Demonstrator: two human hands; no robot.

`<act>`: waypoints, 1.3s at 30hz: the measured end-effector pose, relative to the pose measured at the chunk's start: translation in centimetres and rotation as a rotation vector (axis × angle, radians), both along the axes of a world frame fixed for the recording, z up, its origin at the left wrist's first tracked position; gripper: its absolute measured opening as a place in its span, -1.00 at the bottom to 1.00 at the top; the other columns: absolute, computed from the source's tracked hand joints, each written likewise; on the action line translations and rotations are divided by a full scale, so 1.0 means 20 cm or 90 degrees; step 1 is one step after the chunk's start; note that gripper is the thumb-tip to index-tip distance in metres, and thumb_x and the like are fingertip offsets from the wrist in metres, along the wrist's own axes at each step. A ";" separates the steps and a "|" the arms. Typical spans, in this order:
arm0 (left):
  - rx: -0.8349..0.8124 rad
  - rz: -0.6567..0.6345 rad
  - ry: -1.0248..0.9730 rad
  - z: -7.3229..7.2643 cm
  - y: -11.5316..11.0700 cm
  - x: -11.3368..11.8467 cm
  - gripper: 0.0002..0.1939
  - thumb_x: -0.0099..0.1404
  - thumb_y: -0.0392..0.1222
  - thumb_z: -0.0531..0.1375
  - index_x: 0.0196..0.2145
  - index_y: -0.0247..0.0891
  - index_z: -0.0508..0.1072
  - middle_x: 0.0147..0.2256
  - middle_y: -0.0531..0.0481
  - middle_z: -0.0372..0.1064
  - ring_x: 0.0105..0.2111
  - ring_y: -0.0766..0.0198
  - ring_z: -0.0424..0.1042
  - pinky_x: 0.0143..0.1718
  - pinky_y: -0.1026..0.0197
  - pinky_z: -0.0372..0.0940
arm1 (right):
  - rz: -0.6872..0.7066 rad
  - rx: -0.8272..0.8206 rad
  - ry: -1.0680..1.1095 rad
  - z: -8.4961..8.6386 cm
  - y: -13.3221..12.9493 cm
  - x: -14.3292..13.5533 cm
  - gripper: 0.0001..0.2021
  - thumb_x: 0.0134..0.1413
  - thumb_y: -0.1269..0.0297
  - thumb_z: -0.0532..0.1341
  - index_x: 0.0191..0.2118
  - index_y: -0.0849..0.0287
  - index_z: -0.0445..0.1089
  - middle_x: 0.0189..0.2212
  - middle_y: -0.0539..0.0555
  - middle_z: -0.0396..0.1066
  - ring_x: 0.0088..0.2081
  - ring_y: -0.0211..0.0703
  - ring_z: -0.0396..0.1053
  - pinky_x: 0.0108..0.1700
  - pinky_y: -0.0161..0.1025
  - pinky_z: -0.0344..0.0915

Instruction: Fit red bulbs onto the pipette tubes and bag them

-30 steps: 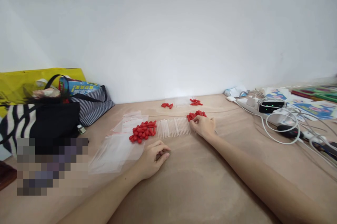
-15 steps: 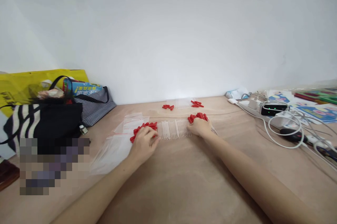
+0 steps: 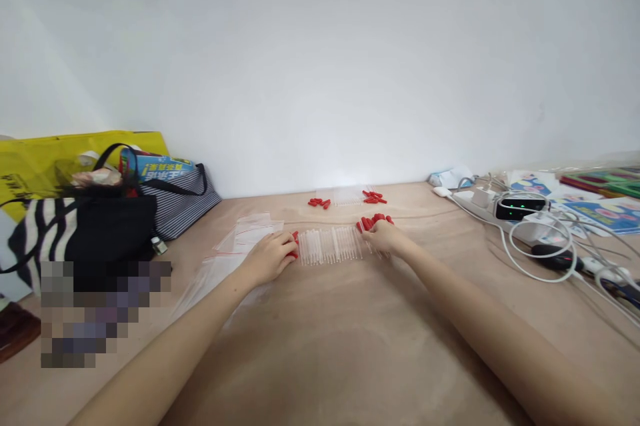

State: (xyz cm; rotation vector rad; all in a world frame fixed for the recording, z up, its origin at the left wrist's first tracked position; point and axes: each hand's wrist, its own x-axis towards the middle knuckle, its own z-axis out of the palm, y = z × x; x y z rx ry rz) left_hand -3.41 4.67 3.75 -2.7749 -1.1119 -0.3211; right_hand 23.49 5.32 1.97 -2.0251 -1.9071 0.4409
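A row of thin clear sticks (image 3: 330, 245) lies side by side on the table between my hands. My left hand (image 3: 269, 257) covers most of the red pieces (image 3: 295, 237) at the row's left end, its fingers bent around them. At the right end, the fingertips of my right hand (image 3: 385, 237) press together at the sticks, just below a cluster of red pieces (image 3: 373, 220); what they pinch is too small to tell. Clear plastic bags (image 3: 253, 231) with red seal lines lie beside and under my left hand.
Near the wall lie more clear sticks (image 3: 349, 195) with red pieces (image 3: 374, 197) at both sides. A black bag (image 3: 95, 233) and a striped bag (image 3: 183, 203) stand left. A power strip (image 3: 525, 229), cables and a mouse (image 3: 552, 257) lie right.
My left hand has moved slightly left and up and now covers more of the red pieces. My right hand has shifted a little right, uncovering sticks near the right end.
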 end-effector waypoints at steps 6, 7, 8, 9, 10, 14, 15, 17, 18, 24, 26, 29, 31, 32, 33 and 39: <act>-0.008 0.021 -0.203 -0.02 -0.14 0.07 -0.90 0.24 -0.32 -0.04 -0.33 -0.27 0.25 -0.34 -0.06 0.30 -0.31 0.21 0.29 -0.28 0.17 0.19 | 0.139 0.109 0.087 -0.02 -0.14 0.09 -0.86 0.03 0.34 -0.04 -0.48 0.18 0.17 -0.52 0.03 0.31 -0.46 -0.25 0.27 -0.39 -0.32 0.15; -0.038 0.026 -0.227 -0.03 -0.18 0.09 -0.90 0.24 -0.31 -0.04 -0.32 -0.27 0.24 -0.37 -0.05 0.30 -0.35 0.23 0.30 -0.32 0.19 0.20 | 0.184 0.149 0.118 -0.03 -0.17 0.10 -0.89 0.03 0.36 -0.04 -0.45 0.18 0.16 -0.51 0.02 0.31 -0.46 -0.25 0.26 -0.39 -0.32 0.15; -0.073 0.020 -0.235 -0.05 -0.22 0.12 -0.92 0.24 -0.30 -0.04 -0.33 -0.27 0.23 -0.40 -0.02 0.31 -0.39 0.24 0.31 -0.37 0.22 0.20 | 0.225 0.187 0.149 -0.05 -0.20 0.09 -0.91 0.03 0.38 -0.04 -0.43 0.18 0.16 -0.51 0.02 0.31 -0.47 -0.25 0.26 -0.39 -0.32 0.16; -0.104 0.011 -0.244 -0.07 -0.26 0.15 -0.94 0.24 -0.29 -0.02 -0.34 -0.26 0.23 -0.41 0.00 0.31 -0.41 0.26 0.31 -0.38 0.23 0.20 | 0.255 0.222 0.176 -0.07 -0.22 0.08 -0.92 0.04 0.39 -0.04 -0.39 0.18 0.17 -0.51 0.02 0.32 -0.47 -0.25 0.26 -0.40 -0.31 0.16; -0.124 0.011 -0.260 -0.09 -0.29 0.17 -0.95 0.23 -0.27 0.00 -0.36 -0.26 0.24 -0.42 0.01 0.32 -0.43 0.27 0.31 -0.40 0.25 0.20 | 0.270 0.252 0.196 -0.10 -0.24 0.07 -0.90 0.04 0.39 -0.04 -0.33 0.19 0.18 -0.49 0.03 0.33 -0.46 -0.24 0.27 -0.39 -0.30 0.17; -0.165 0.045 -0.313 -0.17 -0.34 0.24 -0.86 0.18 -0.22 0.10 -0.27 -0.26 0.30 -0.43 0.03 0.34 -0.45 0.28 0.31 -0.41 0.25 0.21 | 0.285 0.346 0.199 -0.19 -0.31 -0.01 -0.76 0.09 0.39 -0.05 -0.13 0.17 0.23 -0.33 0.11 0.38 -0.32 -0.18 0.32 -0.27 -0.23 0.19; -0.165 0.057 -0.316 -0.18 -0.33 0.24 -0.82 0.17 -0.20 0.11 -0.24 -0.25 0.32 -0.42 0.02 0.34 -0.46 0.28 0.31 -0.41 0.25 0.20 | 0.295 0.358 0.181 -0.20 -0.33 -0.02 -0.76 0.10 0.39 -0.06 -0.14 0.16 0.25 -0.30 0.12 0.38 -0.29 -0.16 0.31 -0.25 -0.21 0.18; -0.162 0.077 -0.313 -0.19 -0.32 0.23 -0.82 0.17 -0.18 0.11 -0.25 -0.24 0.38 -0.42 0.01 0.34 -0.46 0.27 0.30 -0.41 0.24 0.19 | 0.315 0.360 0.143 -0.21 -0.34 -0.04 -0.77 0.11 0.39 -0.06 -0.20 0.17 0.30 -0.31 0.12 0.38 -0.28 -0.16 0.31 -0.24 -0.20 0.15; -0.161 0.084 -0.312 -0.19 -0.32 0.23 -0.83 0.18 -0.17 0.10 -0.28 -0.24 0.41 -0.42 0.00 0.34 -0.45 0.27 0.30 -0.41 0.24 0.19 | 0.321 0.356 0.127 -0.21 -0.35 -0.04 -0.77 0.12 0.39 -0.06 -0.23 0.17 0.31 -0.33 0.11 0.38 -0.29 -0.17 0.30 -0.25 -0.21 0.13; -0.150 0.066 -0.332 -0.18 -0.32 0.22 -0.86 0.17 -0.17 0.12 -0.37 -0.23 0.44 -0.42 0.00 0.32 -0.42 0.27 0.27 -0.40 0.26 0.16 | 0.373 0.331 0.054 -0.18 -0.38 -0.05 -0.78 0.14 0.38 -0.06 -0.28 0.17 0.33 -0.42 0.05 0.36 -0.38 -0.25 0.28 -0.29 -0.23 0.03; -0.146 0.060 -0.332 -0.18 -0.32 0.23 -0.87 0.16 -0.17 0.12 -0.40 -0.25 0.43 -0.44 0.01 0.32 -0.42 0.27 0.26 -0.40 0.25 0.15 | 0.392 0.331 0.038 -0.18 -0.39 -0.05 -0.78 0.15 0.38 -0.06 -0.26 0.17 0.32 -0.41 0.06 0.36 -0.36 -0.24 0.27 -0.27 -0.23 0.01; -0.153 0.047 -0.328 -0.18 -0.32 0.23 -0.89 0.17 -0.20 0.11 -0.41 -0.26 0.40 -0.44 0.02 0.32 -0.44 0.29 0.26 -0.40 0.26 0.15 | 0.398 0.336 0.020 -0.19 -0.40 -0.05 -0.79 0.14 0.39 -0.05 -0.23 0.18 0.32 -0.39 0.07 0.37 -0.34 -0.23 0.28 -0.27 -0.23 -0.02; -0.153 0.045 -0.327 -0.18 -0.32 0.23 -0.90 0.17 -0.21 0.11 -0.41 -0.26 0.40 -0.44 0.03 0.32 -0.45 0.30 0.26 -0.41 0.26 0.14 | 0.398 0.343 0.007 -0.19 -0.40 -0.06 -0.79 0.14 0.38 -0.04 -0.24 0.18 0.32 -0.39 0.07 0.37 -0.35 -0.23 0.28 -0.28 -0.23 -0.03; -0.149 0.047 -0.329 -0.18 -0.32 0.23 -0.90 0.17 -0.21 0.11 -0.41 -0.26 0.39 -0.45 0.03 0.32 -0.45 0.30 0.26 -0.41 0.26 0.14 | 0.399 0.348 0.001 -0.19 -0.40 -0.06 -0.79 0.14 0.38 -0.04 -0.25 0.18 0.32 -0.40 0.07 0.38 -0.35 -0.24 0.28 -0.28 -0.24 -0.04; -0.145 0.050 -0.330 -0.18 -0.32 0.23 -0.89 0.17 -0.20 0.11 -0.42 -0.26 0.39 -0.45 0.03 0.32 -0.46 0.30 0.26 -0.42 0.26 0.14 | 0.400 0.353 -0.005 -0.19 -0.40 -0.06 -0.79 0.14 0.38 -0.04 -0.26 0.17 0.32 -0.40 0.07 0.38 -0.36 -0.25 0.28 -0.28 -0.24 -0.05; -0.169 0.079 -0.340 -0.19 -0.32 0.23 -0.84 0.18 -0.16 0.09 -0.39 -0.28 0.40 -0.52 0.05 0.34 -0.53 0.32 0.25 -0.51 0.30 0.13 | 0.405 0.390 -0.026 -0.18 -0.43 -0.09 -0.78 0.13 0.35 -0.03 -0.26 0.17 0.34 -0.45 0.04 0.39 -0.45 -0.29 0.26 -0.31 -0.24 -0.08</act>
